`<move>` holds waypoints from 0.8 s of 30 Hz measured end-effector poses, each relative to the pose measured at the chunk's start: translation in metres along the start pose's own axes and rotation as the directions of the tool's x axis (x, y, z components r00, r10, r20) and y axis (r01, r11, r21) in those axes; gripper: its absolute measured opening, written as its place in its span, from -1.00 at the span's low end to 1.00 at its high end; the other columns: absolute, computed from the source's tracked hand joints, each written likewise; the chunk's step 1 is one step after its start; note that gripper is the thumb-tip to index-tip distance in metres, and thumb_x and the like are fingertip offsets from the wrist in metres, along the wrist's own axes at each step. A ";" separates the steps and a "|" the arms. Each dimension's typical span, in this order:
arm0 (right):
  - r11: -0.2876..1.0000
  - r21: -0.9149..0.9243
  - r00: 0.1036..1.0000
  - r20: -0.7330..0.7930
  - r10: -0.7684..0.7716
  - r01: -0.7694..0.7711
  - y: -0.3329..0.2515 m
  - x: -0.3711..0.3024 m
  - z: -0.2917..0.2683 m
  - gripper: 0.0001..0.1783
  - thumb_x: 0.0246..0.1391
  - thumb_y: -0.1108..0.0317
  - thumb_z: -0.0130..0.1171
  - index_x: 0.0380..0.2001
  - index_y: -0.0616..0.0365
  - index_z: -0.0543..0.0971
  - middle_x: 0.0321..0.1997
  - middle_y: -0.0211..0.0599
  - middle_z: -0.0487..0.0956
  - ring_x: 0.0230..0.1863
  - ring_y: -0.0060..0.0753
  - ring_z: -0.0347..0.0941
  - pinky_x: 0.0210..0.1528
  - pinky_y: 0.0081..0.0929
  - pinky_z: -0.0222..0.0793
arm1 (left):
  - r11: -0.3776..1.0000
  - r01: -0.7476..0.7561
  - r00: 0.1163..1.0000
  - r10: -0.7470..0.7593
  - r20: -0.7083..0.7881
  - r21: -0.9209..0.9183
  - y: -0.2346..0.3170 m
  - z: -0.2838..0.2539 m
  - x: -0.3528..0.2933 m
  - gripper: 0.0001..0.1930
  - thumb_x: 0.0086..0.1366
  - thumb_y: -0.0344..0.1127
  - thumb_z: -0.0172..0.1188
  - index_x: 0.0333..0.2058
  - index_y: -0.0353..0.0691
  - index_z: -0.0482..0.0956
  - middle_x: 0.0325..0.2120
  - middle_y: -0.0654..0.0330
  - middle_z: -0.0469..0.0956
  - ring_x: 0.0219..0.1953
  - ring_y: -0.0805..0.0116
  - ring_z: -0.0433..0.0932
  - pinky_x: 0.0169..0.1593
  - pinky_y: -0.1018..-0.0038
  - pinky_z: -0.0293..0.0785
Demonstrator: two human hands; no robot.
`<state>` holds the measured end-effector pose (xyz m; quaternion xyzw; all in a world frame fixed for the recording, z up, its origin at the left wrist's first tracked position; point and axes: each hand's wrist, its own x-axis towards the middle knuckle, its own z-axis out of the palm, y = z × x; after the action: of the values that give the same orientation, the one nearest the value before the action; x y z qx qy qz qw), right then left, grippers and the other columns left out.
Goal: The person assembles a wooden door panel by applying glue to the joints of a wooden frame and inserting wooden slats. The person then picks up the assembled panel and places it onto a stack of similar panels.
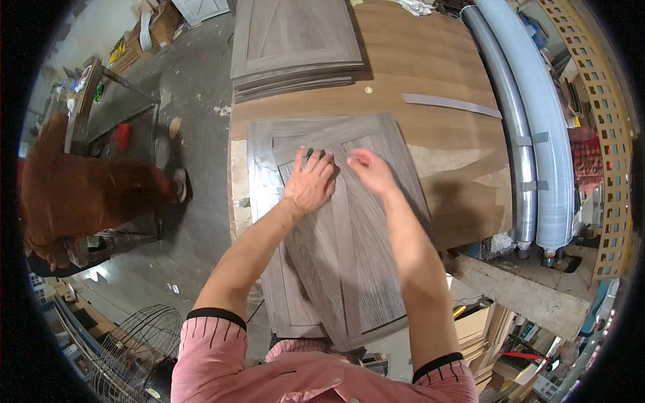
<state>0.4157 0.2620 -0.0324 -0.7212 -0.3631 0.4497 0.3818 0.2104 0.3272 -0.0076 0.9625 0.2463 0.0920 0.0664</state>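
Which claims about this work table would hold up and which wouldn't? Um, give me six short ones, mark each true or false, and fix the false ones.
1. The left hand is over the upper grey panel. True.
2. That panel is squarely lined up with the one below. False: it lies askew across the lower panel.
3. A thin strip lies on the table, right of those panels. True.
4. Both hands touch the strip. False: the right hand, like the left, is over the upper panel.
5. A stack of panels is on the table beyond the hands. True.
6. Nothing lies along the table's right side. False: two wrapped rolls run along it.
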 end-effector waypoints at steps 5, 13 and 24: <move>0.929 -0.353 0.951 -0.230 -0.206 0.116 0.013 -0.130 0.019 -0.48 0.09 0.16 0.32 0.12 0.03 0.55 0.34 -0.12 0.40 0.36 0.00 0.27 0.38 -0.12 0.17 | 0.999 0.044 0.997 -0.045 0.061 0.009 -0.004 -0.009 -0.006 -0.51 0.38 -0.02 0.09 0.19 -0.11 0.41 0.26 0.25 0.33 0.36 0.13 0.19 0.47 -0.16 -0.21; 0.790 -0.609 0.930 -0.327 -0.170 -0.070 0.057 -0.324 0.062 -0.34 -0.03 0.08 0.37 0.17 0.00 0.50 0.40 -0.09 0.27 0.44 0.13 0.07 0.41 0.24 -0.10 | 0.997 0.074 0.997 -0.074 0.000 0.030 0.001 -0.001 -0.007 -0.49 0.39 -0.03 0.09 0.24 -0.10 0.40 0.29 0.27 0.29 0.40 0.11 0.13 0.47 -0.20 -0.28; 0.571 -0.724 0.905 -0.417 0.084 -0.387 0.114 -0.498 0.110 0.05 -0.14 -0.35 0.43 0.34 -0.09 0.32 0.46 0.05 0.14 0.48 0.37 -0.06 0.39 0.39 -0.10 | 0.995 0.075 0.985 -0.085 0.150 0.070 0.008 -0.012 -0.009 -0.40 0.36 0.07 0.10 0.25 -0.18 0.40 0.33 0.22 0.26 0.46 0.13 0.03 0.46 -0.26 -0.35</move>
<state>0.1692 -0.1957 0.0187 -0.9223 -0.3522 0.1585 0.0137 0.2040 0.3172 0.0047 0.9577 0.2818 0.0074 0.0577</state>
